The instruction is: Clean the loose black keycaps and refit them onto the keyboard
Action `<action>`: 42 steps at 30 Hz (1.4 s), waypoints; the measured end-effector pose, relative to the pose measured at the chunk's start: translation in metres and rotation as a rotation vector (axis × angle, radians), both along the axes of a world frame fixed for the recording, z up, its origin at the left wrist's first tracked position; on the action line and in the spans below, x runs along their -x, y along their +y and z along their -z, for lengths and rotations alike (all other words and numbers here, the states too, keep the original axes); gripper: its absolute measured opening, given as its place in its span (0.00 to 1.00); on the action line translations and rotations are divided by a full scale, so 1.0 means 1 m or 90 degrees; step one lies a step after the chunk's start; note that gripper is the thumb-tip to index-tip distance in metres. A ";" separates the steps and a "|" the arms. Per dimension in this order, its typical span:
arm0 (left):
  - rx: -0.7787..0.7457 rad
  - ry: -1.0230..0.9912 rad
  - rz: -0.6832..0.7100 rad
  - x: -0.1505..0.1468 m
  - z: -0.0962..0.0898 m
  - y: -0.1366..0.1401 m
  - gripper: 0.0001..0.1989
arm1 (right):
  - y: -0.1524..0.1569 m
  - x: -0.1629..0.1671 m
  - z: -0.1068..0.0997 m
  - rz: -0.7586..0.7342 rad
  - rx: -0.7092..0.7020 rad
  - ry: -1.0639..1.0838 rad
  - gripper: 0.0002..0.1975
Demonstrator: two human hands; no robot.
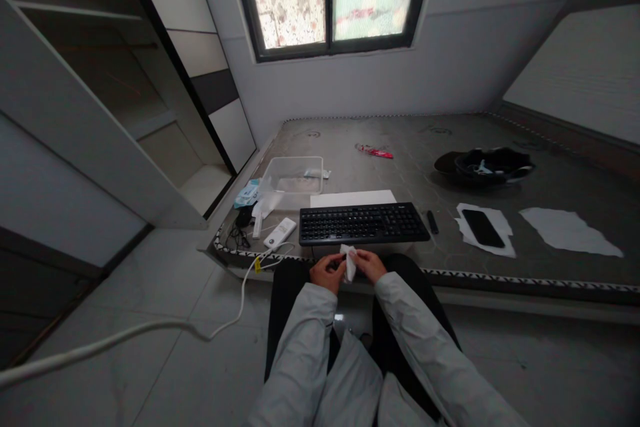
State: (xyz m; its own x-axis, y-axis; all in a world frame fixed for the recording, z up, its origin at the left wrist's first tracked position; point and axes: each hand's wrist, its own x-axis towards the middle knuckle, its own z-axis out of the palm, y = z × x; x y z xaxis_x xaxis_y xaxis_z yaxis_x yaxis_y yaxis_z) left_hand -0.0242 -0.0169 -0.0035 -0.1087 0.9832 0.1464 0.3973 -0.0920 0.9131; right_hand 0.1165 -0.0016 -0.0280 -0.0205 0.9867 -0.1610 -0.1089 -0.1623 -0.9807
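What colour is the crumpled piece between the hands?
The crumpled piece is white, clearest in the head view.

**Both hands on a white tissue [349, 267], just in front of the keyboard [364, 223]**

Left hand [327, 272] and right hand [370, 266] pinch it from either side, near the mattress edge. Keyboard's black, lies lengthwise; white sheet [353, 199] pokes out behind it. Left of it: white power strip [280, 233] with white cable [243, 293] running down to the left, clear bin [293, 159] farther back. Right: small black stick [432, 222], then phone [483, 228] on torn white paper [505, 247], second paper piece [570, 231] beyond. Back of the mattress [415, 177]: red packet [376, 152], dark cap [485, 167] with contents too small to ID.
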 end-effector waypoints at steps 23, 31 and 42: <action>0.079 -0.040 -0.062 -0.002 0.005 0.003 0.13 | -0.003 0.002 -0.007 0.048 -0.048 -0.031 0.20; 0.038 -0.031 0.033 0.004 0.006 0.003 0.10 | -0.004 0.003 -0.007 -0.044 -0.021 0.019 0.22; 0.124 -0.075 0.077 -0.001 0.006 0.002 0.13 | -0.003 -0.001 -0.008 0.006 -0.024 -0.073 0.22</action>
State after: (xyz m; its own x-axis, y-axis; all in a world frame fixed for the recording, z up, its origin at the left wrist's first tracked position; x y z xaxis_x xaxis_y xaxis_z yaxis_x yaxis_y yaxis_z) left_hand -0.0237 -0.0145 -0.0099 0.0063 0.9986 -0.0533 0.2841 0.0493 0.9575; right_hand 0.1177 -0.0047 -0.0199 0.0054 0.9923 -0.1238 0.0031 -0.1238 -0.9923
